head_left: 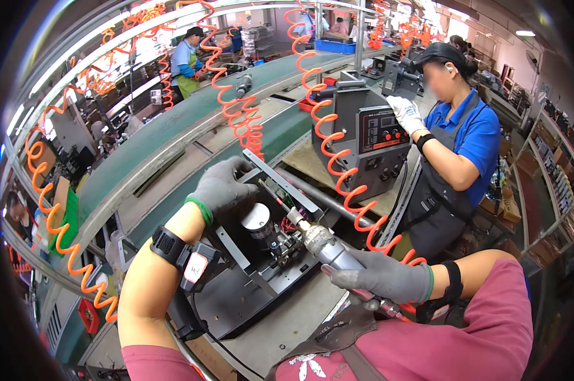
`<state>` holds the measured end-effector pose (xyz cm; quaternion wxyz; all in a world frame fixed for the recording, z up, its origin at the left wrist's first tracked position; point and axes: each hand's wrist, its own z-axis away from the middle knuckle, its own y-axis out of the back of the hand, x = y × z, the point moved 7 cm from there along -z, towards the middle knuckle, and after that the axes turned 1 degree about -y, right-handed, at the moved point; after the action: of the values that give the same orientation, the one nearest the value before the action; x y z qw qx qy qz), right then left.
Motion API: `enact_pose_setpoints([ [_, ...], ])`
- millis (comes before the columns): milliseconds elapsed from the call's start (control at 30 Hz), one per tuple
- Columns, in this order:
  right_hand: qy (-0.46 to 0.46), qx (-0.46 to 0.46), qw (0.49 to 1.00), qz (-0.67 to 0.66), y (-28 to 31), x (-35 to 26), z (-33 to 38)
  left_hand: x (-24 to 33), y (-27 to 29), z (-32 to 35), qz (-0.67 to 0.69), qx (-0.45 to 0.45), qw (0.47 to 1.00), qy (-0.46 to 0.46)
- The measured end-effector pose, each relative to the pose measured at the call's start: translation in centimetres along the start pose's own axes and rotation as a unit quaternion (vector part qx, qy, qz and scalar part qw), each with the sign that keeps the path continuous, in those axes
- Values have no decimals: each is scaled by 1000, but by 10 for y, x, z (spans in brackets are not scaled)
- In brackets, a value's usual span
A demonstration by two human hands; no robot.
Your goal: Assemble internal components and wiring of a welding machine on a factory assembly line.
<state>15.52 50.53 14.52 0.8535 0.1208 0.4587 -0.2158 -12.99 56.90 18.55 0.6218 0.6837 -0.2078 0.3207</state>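
Observation:
My right hand (388, 278), in a grey glove, is closed around a silver air screwdriver (330, 246). Its long bit slants up and left into a dark metal chassis (229, 298), toward the underside of a flat metal bar (287, 181). My left hand (220, 187), gloved too, has its fingers curled at the far left end of that bar, thumb on the near side; the fingertips are partly hidden. Inside the chassis, below the bar, are a silver round-capped motor-like cylinder (257, 222) and a small mechanism with red wires (288, 238).
Orange coiled air hoses (328, 127) hang around the work. A black machine with a control panel (379, 130) stands ahead right, a co-worker's white-gloved hand (406, 114) beside it. A green conveyor belt (191, 130) runs beyond, with another air screwdriver (243, 86) hanging over it.

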Motion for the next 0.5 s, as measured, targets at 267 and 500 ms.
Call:
enact_pose_setpoints([
  [267, 15, -81, 997, 16, 26, 19, 12, 64, -1, 22, -414, 70, 880, -222],
  [500, 46, -97, 993, -42, 55, 43, 8, 81, -28, 0, -550, -44, 823, -135],
])
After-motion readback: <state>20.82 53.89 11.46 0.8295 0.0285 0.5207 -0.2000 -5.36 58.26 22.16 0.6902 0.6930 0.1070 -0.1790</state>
